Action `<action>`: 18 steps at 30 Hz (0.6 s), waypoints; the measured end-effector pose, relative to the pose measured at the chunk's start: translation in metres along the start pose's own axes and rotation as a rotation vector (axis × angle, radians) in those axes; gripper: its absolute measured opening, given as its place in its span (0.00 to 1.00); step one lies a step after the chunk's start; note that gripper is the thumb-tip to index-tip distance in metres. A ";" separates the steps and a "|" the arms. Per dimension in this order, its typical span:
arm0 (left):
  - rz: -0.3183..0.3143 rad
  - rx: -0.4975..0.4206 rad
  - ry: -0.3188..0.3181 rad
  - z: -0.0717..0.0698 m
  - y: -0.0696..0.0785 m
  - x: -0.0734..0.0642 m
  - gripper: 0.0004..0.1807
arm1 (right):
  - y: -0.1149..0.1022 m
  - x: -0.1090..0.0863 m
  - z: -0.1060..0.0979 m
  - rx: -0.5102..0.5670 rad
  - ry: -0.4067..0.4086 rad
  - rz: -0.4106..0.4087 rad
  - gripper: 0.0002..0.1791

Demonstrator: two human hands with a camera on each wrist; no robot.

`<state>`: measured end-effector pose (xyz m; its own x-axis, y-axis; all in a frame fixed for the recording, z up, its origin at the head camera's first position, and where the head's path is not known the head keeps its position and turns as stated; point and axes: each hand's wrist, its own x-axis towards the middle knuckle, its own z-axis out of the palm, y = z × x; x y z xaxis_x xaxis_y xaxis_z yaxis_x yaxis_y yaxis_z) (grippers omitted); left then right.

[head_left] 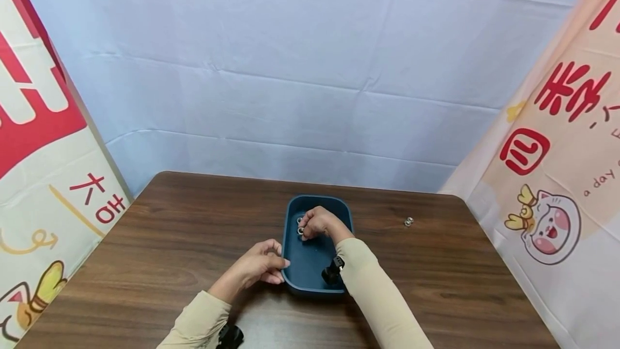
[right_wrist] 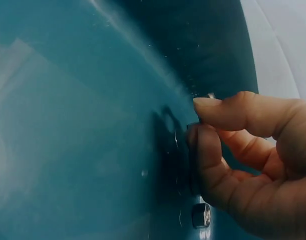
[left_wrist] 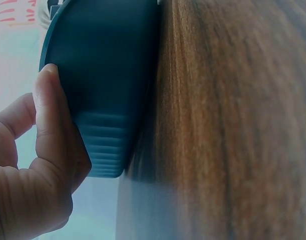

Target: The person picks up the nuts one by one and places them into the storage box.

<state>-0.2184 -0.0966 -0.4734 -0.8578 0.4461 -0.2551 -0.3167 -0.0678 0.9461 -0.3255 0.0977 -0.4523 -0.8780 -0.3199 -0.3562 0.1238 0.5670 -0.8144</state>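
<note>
A dark blue rectangular tray (head_left: 310, 273) stands on the wooden table. My left hand (head_left: 259, 265) holds its left wall near the front, thumb over the rim and fingers along the outside; the left wrist view shows the fingers (left_wrist: 52, 125) against the outer wall. Inside the tray, toward its back left, my right hand (head_left: 318, 223) reaches down with thumb and index finger pinched together on a small metal nut (head_left: 301, 231), mostly covered by the fingertips. Another shiny hex nut (right_wrist: 201, 216) lies on the tray floor just beside these fingers.
Small silver metal pieces (head_left: 408, 221) lie on the table (head_left: 436, 263) to the right of the tray. A pale cloth (head_left: 290, 69) hangs behind the table's back edge, and printed banners (head_left: 547, 176) hang at both sides.
</note>
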 end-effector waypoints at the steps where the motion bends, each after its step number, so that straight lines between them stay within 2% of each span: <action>1: 0.000 0.000 0.000 0.000 0.000 0.000 0.16 | 0.000 0.000 0.001 -0.011 0.009 -0.001 0.15; 6: 0.000 0.000 0.002 0.001 0.001 0.001 0.15 | -0.001 0.001 0.003 -0.048 0.043 0.004 0.16; 12: -0.002 -0.005 -0.003 0.002 0.001 0.001 0.15 | 0.000 0.001 0.003 -0.029 0.093 0.053 0.16; 18: -0.001 -0.003 0.001 0.002 0.001 -0.001 0.16 | -0.003 -0.002 0.000 -0.012 0.071 0.033 0.12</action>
<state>-0.2175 -0.0954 -0.4720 -0.8582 0.4449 -0.2562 -0.3185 -0.0700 0.9453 -0.3242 0.0961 -0.4491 -0.9041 -0.2464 -0.3491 0.1481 0.5856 -0.7970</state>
